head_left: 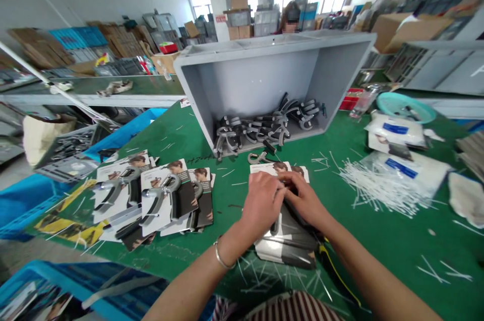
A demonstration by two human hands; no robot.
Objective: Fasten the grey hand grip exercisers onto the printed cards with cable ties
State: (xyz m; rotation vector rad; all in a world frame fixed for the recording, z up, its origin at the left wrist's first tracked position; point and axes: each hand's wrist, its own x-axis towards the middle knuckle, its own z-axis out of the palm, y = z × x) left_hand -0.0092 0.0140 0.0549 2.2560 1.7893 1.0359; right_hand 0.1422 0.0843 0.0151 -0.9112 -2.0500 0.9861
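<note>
My left hand (262, 202) and my right hand (304, 196) meet over a stack of printed backing cards (287, 245) on the green table (378, 230). Both are curled and pressed onto a dark hand gripper (282, 220) lying on the top card; most of it is hidden under my fingers. To the left lie finished cards with grey hand grippers (159, 200) fastened on, fanned in a pile. Behind my hands a grey bin (264, 74) lies on its side with several loose hand grippers (264, 127) in it. One loose gripper (259, 157) sits just outside the bin.
A heap of white cable ties (372, 185) lies to the right, with bagged packs (401, 132) and a teal dish (404, 107) behind. Cut tie ends litter the table. Blue crates (45, 285) stand at the left and front. A person (291, 18) is behind the bin.
</note>
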